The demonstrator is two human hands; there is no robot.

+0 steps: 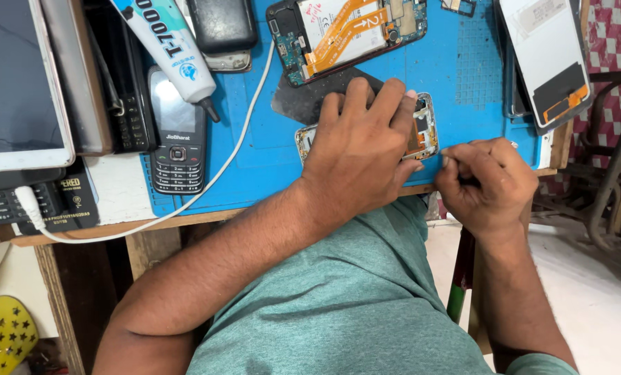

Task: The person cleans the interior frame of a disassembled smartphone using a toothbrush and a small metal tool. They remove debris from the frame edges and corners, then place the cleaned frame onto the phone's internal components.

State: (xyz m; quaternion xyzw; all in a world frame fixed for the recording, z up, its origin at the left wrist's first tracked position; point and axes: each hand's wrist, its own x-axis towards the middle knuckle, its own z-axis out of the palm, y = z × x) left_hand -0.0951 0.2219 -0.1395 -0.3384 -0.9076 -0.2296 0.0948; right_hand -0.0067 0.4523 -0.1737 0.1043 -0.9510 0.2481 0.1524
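From my head camera, looking down: my left hand (361, 149) lies flat over an opened phone frame (425, 128), fingers spread and pressing it onto the blue mat (366, 73), close to the mat's front edge. Only the frame's right end, with its exposed parts, and a sliver of its left end show from under my palm. My right hand (486, 182) is clenched around a thin tool (444, 151) at the worktop's front edge, just right of the frame; only its tip peeks out by my thumb, so I cannot tell what kind of tool it is.

A dark flat sheet (303, 103) lies under my left fingers. Toward the mat's back edge sits one opened phone (345, 31) with orange ribbon cables. At the back right corner lies one detached screen panel (550, 59). On the mat's left edge I count one keypad phone (178, 142), with one glue tube (168, 45) lying above it and one white cable (237, 142) running across to the worktop's left end. One tablet (19, 83) rests at the far left.
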